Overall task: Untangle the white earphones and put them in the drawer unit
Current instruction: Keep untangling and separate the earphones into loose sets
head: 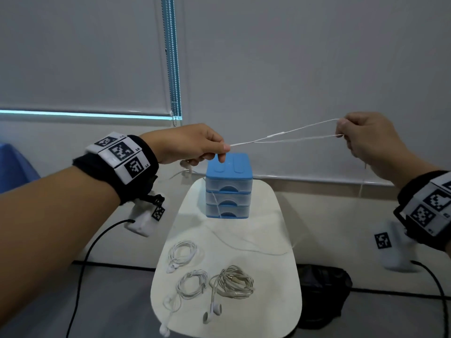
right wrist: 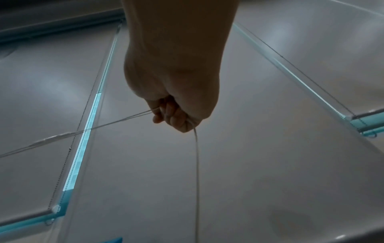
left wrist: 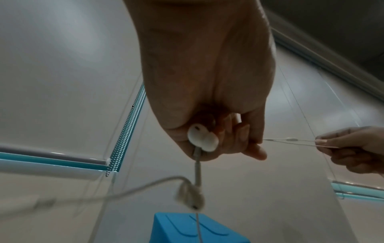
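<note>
Both hands, the left hand (head: 195,145) and the right hand (head: 361,137), pinch the earphones (head: 275,136) stretched above the closed drawer unit (head: 229,186), so untangling seems nearly done, while storing them remains, and three bundles (head: 192,281) wait on the desk (head: 268,240).

White cords, blue drawers, black-and-white markers

The earphones (head: 288,137) stretched in the air are white, as are two coiled sets (head: 181,254) (head: 192,282) on the white table (head: 275,242); a third coil (head: 234,281) is a duller, greyish beige. The drawer unit (head: 229,185) has a bright blue lid, translucent pale drawer fronts and blue handles. Both wristbands (head: 127,167) (head: 424,203) are black, carrying white tiles printed with black square-code patterns. The roller blind (head: 80,57) is light grey with a turquoise glow along its lower edge, and its bead chain (head: 174,57) looks blue-white.
</note>
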The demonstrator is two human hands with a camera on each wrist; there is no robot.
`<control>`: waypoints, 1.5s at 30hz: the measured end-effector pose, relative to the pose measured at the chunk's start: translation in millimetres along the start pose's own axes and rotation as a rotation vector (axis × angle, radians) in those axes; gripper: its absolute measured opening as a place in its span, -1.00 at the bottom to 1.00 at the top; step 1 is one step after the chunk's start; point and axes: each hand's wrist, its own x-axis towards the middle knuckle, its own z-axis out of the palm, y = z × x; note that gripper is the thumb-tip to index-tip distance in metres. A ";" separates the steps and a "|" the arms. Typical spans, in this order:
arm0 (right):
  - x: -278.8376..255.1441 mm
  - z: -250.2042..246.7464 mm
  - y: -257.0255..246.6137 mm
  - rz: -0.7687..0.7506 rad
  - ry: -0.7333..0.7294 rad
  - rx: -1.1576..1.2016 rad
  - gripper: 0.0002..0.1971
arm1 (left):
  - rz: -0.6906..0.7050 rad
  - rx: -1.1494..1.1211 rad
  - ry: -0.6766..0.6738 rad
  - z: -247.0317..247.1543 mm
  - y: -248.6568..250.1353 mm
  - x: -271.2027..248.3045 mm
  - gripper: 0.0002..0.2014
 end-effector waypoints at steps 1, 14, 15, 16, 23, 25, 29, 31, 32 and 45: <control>0.5 -2.6 -1.2 0.004 0.003 -0.031 -0.65 | -0.019 0.021 0.006 -1.4 -0.5 -0.9 -0.63; -29.3 -3.5 -12.3 -0.228 -0.281 -0.291 -0.61 | 0.115 -0.082 0.547 -27.3 -1.1 -4.2 -0.74; -29.5 -5.0 -13.6 -0.254 -0.270 -0.327 -0.61 | 0.113 -0.069 0.539 -27.7 -0.5 -4.8 -0.73; -28.6 -6.9 -14.7 -0.278 -0.247 -0.367 -0.61 | 0.109 -0.062 0.524 -28.0 -0.3 -5.2 -0.72; -11.8 -37.9 -26.5 -0.268 0.284 -0.503 -0.58 | 0.205 -0.095 0.228 -4.1 14.7 -5.4 -0.69; -6.5 -42.8 -33.6 -0.275 0.324 -0.481 -0.57 | 0.228 -0.124 0.222 3.0 22.7 -3.0 -0.69; -1.0 -44.2 -43.4 -0.318 0.327 -0.465 -0.56 | 0.199 -0.127 0.301 4.6 22.4 3.9 -0.71; -2.1 -42.3 -45.9 -0.329 0.297 -0.491 -0.56 | 0.173 -0.078 0.406 3.2 19.1 6.9 -0.71; -3.4 -40.9 -46.1 -0.322 0.280 -0.521 -0.55 | 0.174 -0.101 0.439 2.6 18.5 7.7 -0.71; -41.2 49.9 -48.3 0.042 -0.336 0.153 -0.64 | 0.140 -0.467 0.280 9.9 26.1 6.3 -0.73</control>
